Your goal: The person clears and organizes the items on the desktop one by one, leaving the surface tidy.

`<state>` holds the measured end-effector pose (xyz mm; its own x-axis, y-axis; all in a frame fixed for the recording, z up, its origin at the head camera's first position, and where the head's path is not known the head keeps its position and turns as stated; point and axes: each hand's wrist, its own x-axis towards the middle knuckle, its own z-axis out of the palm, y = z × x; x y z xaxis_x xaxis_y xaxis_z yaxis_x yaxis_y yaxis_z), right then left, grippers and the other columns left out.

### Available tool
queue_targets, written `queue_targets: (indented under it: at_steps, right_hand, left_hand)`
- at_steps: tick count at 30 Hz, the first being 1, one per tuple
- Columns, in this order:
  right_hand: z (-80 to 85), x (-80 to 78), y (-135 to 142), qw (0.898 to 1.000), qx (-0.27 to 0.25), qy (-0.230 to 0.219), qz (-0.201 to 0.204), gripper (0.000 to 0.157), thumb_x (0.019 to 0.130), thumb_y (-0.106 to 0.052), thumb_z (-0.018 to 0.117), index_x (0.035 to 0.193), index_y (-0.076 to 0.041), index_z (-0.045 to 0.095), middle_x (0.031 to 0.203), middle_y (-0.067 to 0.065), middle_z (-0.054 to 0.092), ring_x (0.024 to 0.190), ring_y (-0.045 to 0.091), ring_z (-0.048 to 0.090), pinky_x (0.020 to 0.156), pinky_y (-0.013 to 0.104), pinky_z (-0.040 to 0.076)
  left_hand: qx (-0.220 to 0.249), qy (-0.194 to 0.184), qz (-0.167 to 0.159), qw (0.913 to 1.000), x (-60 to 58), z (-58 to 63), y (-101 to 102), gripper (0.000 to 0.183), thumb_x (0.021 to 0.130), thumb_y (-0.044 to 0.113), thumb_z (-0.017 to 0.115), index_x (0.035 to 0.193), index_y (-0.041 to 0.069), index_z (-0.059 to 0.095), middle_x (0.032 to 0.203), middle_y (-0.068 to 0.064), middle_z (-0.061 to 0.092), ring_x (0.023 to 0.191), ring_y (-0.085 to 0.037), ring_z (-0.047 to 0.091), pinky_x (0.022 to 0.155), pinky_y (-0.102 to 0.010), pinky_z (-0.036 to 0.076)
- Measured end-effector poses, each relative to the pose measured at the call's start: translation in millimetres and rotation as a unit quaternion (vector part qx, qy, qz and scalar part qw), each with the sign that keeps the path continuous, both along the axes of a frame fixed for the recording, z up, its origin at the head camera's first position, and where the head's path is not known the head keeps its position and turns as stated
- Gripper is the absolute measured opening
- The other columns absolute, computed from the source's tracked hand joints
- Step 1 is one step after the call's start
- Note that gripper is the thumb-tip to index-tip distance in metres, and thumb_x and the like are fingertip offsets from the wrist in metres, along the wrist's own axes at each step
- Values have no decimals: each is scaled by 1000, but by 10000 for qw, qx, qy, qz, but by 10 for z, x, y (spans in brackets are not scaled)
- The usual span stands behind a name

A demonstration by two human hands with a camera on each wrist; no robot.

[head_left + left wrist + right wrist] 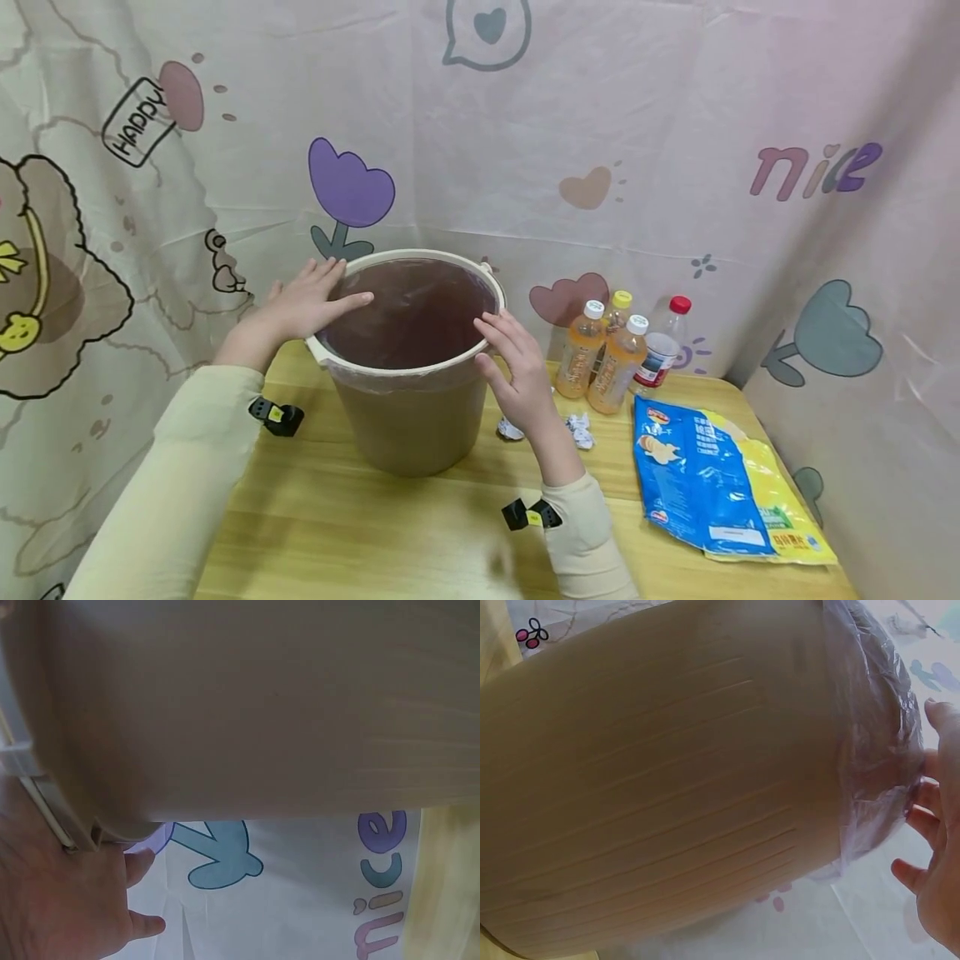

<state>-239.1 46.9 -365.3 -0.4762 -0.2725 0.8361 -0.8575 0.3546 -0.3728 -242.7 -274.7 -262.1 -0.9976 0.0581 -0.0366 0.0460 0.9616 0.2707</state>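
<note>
A brown trash bin (412, 429) with a cream rim (420, 368) stands upright on the table. A thin clear plastic bag (874, 735) lines it and folds over part of the rim. My left hand (303, 304) rests on the left side of the rim, fingers extended and thumb reaching over the opening. On the opposite side, my right hand (519, 379) touches the rim with its fingertips, the fingers loosely extended. In the left wrist view, the bin's wall (262, 712) hides part of the left hand (67, 900).
Right of the bin stand orange-labelled bottles (617, 367) and a red-capped bottle (660, 350). Crumpled paper (580, 431) lies nearer the bin. A blue snack bag (697, 475) overlaps a yellow one (787, 492) on the wooden table (360, 533). Printed cloth (480, 150) hangs behind.
</note>
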Motion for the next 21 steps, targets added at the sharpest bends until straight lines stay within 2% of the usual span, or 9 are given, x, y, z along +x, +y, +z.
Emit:
queue_targets:
  at_steps: [5, 12, 17, 21]
  right_hand:
    - [-4, 4, 32, 9999, 16, -139, 42, 57, 101, -53, 39, 130, -9, 62, 138, 9, 59, 141, 30, 42, 117, 46, 32]
    - [59, 26, 87, 9981, 507, -300, 177, 61, 101, -54, 37, 137, -9, 55, 145, 11, 52, 145, 30, 36, 120, 47, 29]
    - [109, 75, 225, 9923, 1007, -668, 269, 66, 99, -59, 35, 146, -14, 46, 155, 7, 40, 148, 31, 29, 120, 51, 26]
    - [92, 162, 405, 9874, 1185, -1023, 210, 60, 100, -54, 42, 149, -20, 41, 159, 3, 34, 150, 30, 24, 119, 55, 24]
  left_hand:
    - [-10, 10, -72, 10000, -61, -13, 11, 100, 90, 77, 29, 157, 8, 3, 164, -19, -1, 150, -44, -6, 108, -79, -2]
    - [-38, -40, -125, 9999, -74, -17, -20, 101, 90, 77, 29, 157, 7, 2, 164, -21, -1, 150, -44, -6, 107, -79, -1]
    - [-118, -41, -179, 9998, -65, -2, -25, 100, 91, 76, 29, 157, 6, 2, 163, -23, -1, 149, -46, -6, 106, -80, -2]
    - [-146, -46, -226, 9996, -65, 4, 0, 100, 91, 76, 29, 157, 5, 4, 163, -24, 1, 149, -47, -5, 106, -80, -1]
